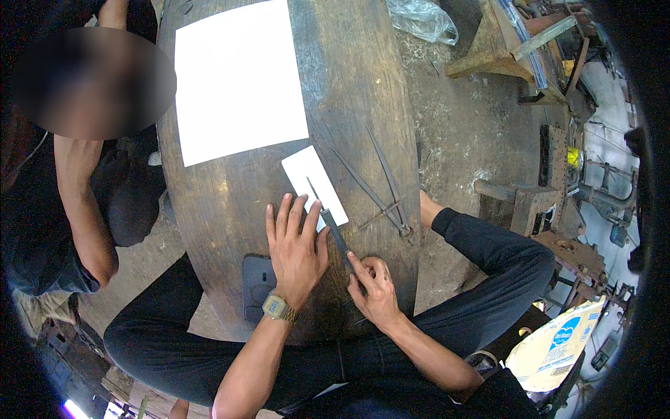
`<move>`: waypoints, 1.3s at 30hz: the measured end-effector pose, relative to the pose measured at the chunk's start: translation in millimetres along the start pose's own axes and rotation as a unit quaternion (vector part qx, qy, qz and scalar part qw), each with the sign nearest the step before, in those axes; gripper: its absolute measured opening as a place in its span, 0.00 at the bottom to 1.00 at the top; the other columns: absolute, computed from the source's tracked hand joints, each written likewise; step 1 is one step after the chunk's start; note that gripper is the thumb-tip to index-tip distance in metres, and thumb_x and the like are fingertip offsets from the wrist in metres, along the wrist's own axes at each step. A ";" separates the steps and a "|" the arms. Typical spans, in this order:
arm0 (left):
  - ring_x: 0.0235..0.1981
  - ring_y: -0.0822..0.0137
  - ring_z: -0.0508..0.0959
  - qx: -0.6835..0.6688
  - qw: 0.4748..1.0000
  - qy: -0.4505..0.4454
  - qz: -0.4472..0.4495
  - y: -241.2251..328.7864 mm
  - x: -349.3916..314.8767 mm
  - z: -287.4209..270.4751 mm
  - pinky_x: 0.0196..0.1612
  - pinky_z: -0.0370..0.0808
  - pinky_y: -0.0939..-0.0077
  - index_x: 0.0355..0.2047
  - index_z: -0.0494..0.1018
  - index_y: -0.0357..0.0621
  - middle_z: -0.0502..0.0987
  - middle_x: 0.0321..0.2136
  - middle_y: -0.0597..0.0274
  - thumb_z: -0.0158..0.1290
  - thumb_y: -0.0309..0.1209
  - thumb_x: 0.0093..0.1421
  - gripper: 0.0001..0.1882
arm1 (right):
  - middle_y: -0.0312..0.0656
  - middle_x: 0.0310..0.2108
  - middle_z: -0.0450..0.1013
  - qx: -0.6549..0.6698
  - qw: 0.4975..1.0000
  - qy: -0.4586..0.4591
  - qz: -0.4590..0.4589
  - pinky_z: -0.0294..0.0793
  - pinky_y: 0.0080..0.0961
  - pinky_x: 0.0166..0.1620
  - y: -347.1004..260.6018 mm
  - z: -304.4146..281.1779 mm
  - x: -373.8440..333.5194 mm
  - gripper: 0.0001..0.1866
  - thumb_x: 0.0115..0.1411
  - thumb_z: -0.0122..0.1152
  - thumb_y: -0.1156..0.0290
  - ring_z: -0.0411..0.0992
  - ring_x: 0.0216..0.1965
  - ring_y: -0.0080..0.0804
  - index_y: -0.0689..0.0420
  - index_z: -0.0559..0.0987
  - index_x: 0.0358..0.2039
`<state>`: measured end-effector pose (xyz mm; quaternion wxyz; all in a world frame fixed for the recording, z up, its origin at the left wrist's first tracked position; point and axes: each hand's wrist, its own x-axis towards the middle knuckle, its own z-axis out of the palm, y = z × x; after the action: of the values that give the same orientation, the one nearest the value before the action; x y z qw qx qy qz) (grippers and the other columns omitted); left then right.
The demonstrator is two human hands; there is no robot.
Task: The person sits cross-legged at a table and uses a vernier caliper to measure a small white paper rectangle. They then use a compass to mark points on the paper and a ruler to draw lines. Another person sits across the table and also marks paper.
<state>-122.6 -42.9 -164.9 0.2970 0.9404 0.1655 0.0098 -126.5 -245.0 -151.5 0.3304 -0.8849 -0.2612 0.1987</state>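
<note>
My left hand (296, 248) lies palm down with its fingers stretched and spread, the fingertips reaching the lower part of a small white card (304, 166). A slim dark metal piece with a thin spike at its far end (336, 229) slants across the card. The spike lies over the white surface, and the wider part runs back to my right hand (377, 293). My right fingers are closed on its near end, with the index finger stretched along it. I cannot tell what kind of tool it is. To the right, metal dividers (386, 171) lie with their legs apart.
A large white sheet (241, 80) covers the far left of the wooden table (359, 77). A dark phone (258, 279) lies beside my left wrist. Another person (80, 188) sits at the left edge. A clear plastic bag (426, 21) and metal stands (534, 202) are on the right.
</note>
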 end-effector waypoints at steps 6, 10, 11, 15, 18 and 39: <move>0.70 0.49 0.61 -0.008 1.000 0.008 -0.002 0.0 0.1 1.0 0.74 0.49 0.41 0.59 0.73 0.47 0.69 0.63 0.54 0.60 0.30 0.60 0.26 | 0.49 0.40 0.69 0.000 1.000 0.014 0.002 0.75 0.36 0.43 -0.1 0.2 0.6 0.33 0.54 0.66 0.82 0.71 0.38 0.43 0.58 0.74 0.63; 0.70 0.49 0.60 -0.013 1.000 0.014 -0.004 -0.5 -0.4 2.5 0.74 0.49 0.41 0.59 0.73 0.47 0.68 0.63 0.54 0.60 0.30 0.60 0.26 | 0.49 0.40 0.69 -0.005 1.000 0.017 0.002 0.75 0.36 0.43 0.3 -0.3 0.5 0.33 0.54 0.66 0.82 0.71 0.38 0.43 0.59 0.74 0.63; 0.70 0.49 0.60 -0.015 1.000 0.010 -0.006 -0.7 -0.5 2.6 0.74 0.48 0.41 0.60 0.73 0.47 0.68 0.64 0.54 0.59 0.31 0.61 0.26 | 0.49 0.40 0.69 -0.005 1.000 0.017 0.002 0.75 0.36 0.44 0.3 -0.4 0.6 0.33 0.54 0.66 0.82 0.71 0.38 0.43 0.59 0.74 0.63; 0.70 0.49 0.60 -0.017 1.000 0.013 -0.006 -0.3 -0.4 2.2 0.73 0.49 0.41 0.59 0.73 0.47 0.68 0.63 0.54 0.60 0.30 0.60 0.25 | 0.49 0.40 0.69 -0.003 1.000 0.011 0.004 0.75 0.37 0.44 -0.1 -0.9 0.6 0.32 0.54 0.66 0.82 0.71 0.39 0.43 0.60 0.74 0.62; 0.69 0.48 0.62 -0.015 1.000 0.024 -0.004 1.1 0.0 1.4 0.73 0.52 0.42 0.58 0.74 0.47 0.69 0.62 0.54 0.62 0.29 0.58 0.25 | 0.49 0.40 0.69 0.003 1.000 0.012 0.004 0.75 0.37 0.45 0.1 -1.2 0.3 0.33 0.54 0.66 0.82 0.71 0.39 0.44 0.60 0.74 0.62; 0.69 0.48 0.63 -0.016 0.999 0.028 -0.006 1.0 0.8 1.9 0.72 0.52 0.41 0.57 0.74 0.48 0.70 0.61 0.55 0.62 0.27 0.57 0.26 | 0.49 0.42 0.69 0.002 1.000 0.001 0.001 0.75 0.38 0.46 2.6 -0.3 -0.9 0.35 0.55 0.65 0.81 0.70 0.40 0.45 0.56 0.72 0.65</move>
<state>-121.3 -44.5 -166.0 0.3072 0.9338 0.1797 0.0373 -126.2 -247.5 -152.9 0.3328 -0.8846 -0.2596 0.1983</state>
